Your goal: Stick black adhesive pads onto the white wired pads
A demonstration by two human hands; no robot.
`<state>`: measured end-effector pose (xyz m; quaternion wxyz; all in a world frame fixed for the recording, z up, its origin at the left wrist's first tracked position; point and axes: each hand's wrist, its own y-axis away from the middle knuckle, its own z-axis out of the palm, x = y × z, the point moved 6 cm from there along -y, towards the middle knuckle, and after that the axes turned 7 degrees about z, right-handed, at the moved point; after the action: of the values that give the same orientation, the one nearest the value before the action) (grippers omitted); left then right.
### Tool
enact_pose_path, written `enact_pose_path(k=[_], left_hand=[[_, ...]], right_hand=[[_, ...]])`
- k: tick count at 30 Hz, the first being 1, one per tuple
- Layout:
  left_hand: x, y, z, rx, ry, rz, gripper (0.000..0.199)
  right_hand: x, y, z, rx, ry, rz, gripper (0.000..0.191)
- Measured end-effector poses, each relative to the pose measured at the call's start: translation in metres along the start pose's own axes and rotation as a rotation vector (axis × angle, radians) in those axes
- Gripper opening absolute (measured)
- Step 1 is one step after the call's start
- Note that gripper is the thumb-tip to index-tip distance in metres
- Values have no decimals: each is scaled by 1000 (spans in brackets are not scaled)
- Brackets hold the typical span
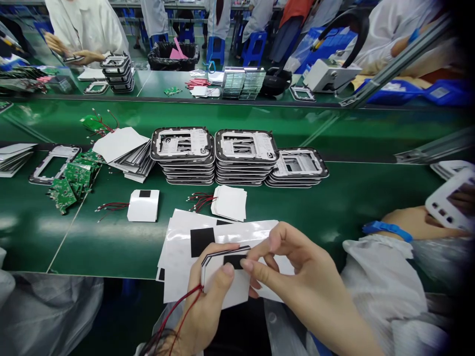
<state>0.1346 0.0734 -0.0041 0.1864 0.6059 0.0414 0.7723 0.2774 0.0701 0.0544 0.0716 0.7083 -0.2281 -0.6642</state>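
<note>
My left hand (211, 291) is closed around a small stack of thin white panels (232, 287) with red wires (181, 301) hanging down over my wrist. A black rectangular sticker (234, 261) lies on the top panel, near its upper edge. My right hand (293, 262) is closed, its thumb and forefinger pinched at the sticker's right end; its other fingers curl behind the panels. Beneath both hands are glossy white sheets (178, 277), one with a black square (202, 242). Farther left rests a wired white panel (143, 210) bearing a black patch, and a wired stack (229, 202) lies ahead.
Stacks of black-and-white frames (183, 168) stand at mid-bench. To their left are fanned white plates (122, 146), green circuit boards (76, 180) and a single frame (44, 168). At right, a co-worker's hand (408, 222) with a blue wrist strap holds a white frame (451, 202).
</note>
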Motion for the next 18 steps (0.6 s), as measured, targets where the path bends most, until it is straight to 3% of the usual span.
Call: enact_pose_path(k=[5,18], left_hand=[[-3,-3,1,-43,48,28,40],[4,-3,2,-5,56,13,40]], right_hand=[[5,0,0,16,-6,22,38],[6,1,6,73,76,4,37]])
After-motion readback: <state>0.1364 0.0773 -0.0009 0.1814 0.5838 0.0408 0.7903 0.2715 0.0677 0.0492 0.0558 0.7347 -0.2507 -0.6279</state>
